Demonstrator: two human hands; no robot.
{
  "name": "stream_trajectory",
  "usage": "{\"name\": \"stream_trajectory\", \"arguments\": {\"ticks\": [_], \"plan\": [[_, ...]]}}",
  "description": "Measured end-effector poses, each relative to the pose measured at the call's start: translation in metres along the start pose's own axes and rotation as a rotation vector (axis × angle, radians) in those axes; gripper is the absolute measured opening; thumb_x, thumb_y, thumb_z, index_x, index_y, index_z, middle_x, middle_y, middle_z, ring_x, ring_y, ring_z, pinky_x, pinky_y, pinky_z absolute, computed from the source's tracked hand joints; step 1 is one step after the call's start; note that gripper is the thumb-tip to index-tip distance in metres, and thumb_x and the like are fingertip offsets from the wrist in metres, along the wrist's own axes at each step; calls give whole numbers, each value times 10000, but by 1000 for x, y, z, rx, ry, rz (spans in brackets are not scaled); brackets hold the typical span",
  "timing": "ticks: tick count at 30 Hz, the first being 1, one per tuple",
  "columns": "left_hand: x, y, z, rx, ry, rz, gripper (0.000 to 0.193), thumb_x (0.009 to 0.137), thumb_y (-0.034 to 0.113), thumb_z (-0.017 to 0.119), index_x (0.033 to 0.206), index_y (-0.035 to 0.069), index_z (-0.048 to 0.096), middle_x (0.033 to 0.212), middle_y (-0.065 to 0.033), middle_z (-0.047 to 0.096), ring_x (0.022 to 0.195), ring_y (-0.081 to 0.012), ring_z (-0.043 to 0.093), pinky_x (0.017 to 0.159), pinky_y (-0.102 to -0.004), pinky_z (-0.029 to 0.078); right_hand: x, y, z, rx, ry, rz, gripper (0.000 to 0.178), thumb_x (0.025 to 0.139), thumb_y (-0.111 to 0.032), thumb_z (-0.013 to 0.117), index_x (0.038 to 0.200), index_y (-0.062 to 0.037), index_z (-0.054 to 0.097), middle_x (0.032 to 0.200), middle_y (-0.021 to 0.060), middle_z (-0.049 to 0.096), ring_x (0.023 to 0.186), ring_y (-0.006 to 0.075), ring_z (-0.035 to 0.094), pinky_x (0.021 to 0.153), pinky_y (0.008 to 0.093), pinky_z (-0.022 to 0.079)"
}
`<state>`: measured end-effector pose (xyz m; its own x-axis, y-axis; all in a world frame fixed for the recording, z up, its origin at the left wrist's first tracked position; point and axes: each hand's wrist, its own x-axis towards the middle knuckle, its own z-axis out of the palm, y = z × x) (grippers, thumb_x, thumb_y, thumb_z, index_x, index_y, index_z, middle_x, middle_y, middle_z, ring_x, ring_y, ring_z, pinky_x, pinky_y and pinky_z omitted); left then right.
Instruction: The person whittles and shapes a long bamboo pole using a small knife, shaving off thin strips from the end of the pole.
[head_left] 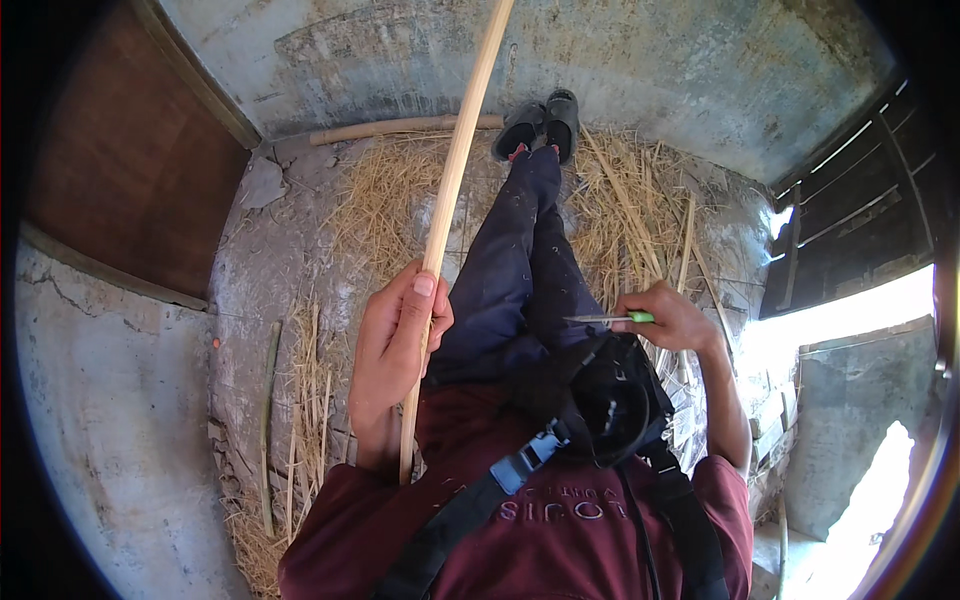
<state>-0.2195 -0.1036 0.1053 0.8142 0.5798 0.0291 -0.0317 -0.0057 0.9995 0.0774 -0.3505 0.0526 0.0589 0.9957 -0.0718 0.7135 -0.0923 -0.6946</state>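
A long pale strip, probably split bamboo [455,170], rises from beside my chest and runs past the top edge of the view. My left hand [402,325] is closed around its lower part, with the thumb pressed along it. On the right, my right hand [665,315] grips a small knife [600,319] by its green handle. The blade points left, across my thighs, and is apart from the strip. Part of the handle is hidden by my fingers.
My legs [510,240] stretch forward to the wall [620,60]. Straw-like shavings [385,195] cover the floor on both sides. A bamboo pole [410,128] lies along the wall; a greenish stick [271,420] lies at left. A black strapped bag [600,400] rests on my lap.
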Motion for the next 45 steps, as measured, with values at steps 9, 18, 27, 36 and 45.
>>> {"name": "stream_trajectory", "arguments": {"ticks": [9, 18, 27, 36, 45], "plan": [[12, -3, 1, 101, -84, 56, 391, 1194, 299, 432, 906, 55, 535, 652, 10, 470, 565, -61, 420, 530, -268, 344, -94, 18, 11, -6, 36, 333, 291, 982, -287, 787, 923, -10, 718, 706, 175, 639, 671, 373, 668, 640, 448, 476], [16, -13, 15, 115, -226, 51, 423, 1191, 376, 424, 914, 78, 539, 655, 13, 494, 533, -42, 432, 478, -245, 343, -127, 29, 42, 229, 163, 430, 260, 950, -237, 838, 926, 10, 762, 760, 117, 725, 707, 212, 699, 684, 363, 521], [3, -15, 30, 19, -212, -40, 421, 1191, 343, 423, 896, 69, 547, 647, 13, 496, 550, -57, 448, 519, -265, 372, -107, 54, 38, 663, 191, 352, 343, 976, -310, 824, 1085, 14, 796, 927, 109, 811, 874, 165, 761, 839, 328, 572], [-7, -17, 31, -127, -314, -80, 134, 1043, 202, 511, 1097, 80, 529, 774, 4, 520, 550, -16, 382, 446, -207, 313, -34, -15, 4, 490, 697, 52, 668, 1051, -496, 685, 1470, -47, 422, 779, -17, 575, 693, 104, 515, 712, 291, 385], [-16, -17, 54, 9, -365, -16, 112, 1096, 129, 507, 1166, 41, 500, 856, -49, 547, 709, -116, 487, 669, -316, 425, 30, -90, -4, 325, 596, -181, 512, 1017, -136, 737, 1420, -40, 437, 743, -23, 574, 632, 75, 484, 597, 271, 354]]}}
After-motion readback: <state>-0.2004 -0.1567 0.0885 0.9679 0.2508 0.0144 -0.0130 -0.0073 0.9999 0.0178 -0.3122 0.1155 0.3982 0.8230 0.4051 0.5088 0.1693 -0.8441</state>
